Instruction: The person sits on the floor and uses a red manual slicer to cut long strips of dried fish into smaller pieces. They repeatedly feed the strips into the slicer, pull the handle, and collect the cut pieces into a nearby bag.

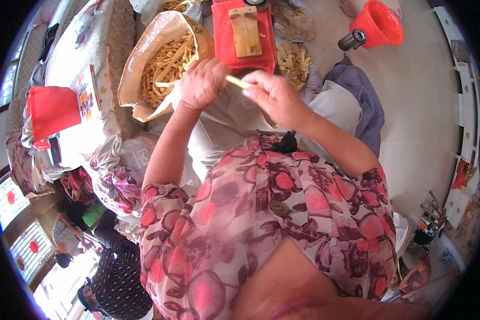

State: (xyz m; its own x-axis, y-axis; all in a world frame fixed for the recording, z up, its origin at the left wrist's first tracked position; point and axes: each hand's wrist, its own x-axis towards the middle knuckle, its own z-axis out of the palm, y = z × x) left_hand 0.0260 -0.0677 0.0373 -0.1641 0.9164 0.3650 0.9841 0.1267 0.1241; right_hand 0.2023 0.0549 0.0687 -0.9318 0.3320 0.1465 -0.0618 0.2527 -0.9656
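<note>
A short pale yellow strip (238, 82) spans the gap between my two hands. My right hand (278, 96) pinches its right end between thumb and fingers, slightly blurred. My left hand (206, 82), knuckles up and fingers curled, is at the strip's other end; whether it grips it is hidden. Just beyond my hands, a wooden block (246, 34) lies on a red towel (220, 40). To the left stands an open woven sack (130, 80) full of tan strips (172, 64). Pale cut pieces (294, 60) lie in a heap right of the towel.
A red plastic bucket (390, 24) and a dark metal flask (352, 39) are at the upper right. A cloth-covered bed or couch with a red bag (54, 114) is at the left. Two other people are at the lower left, one in a dotted black top (116, 276).
</note>
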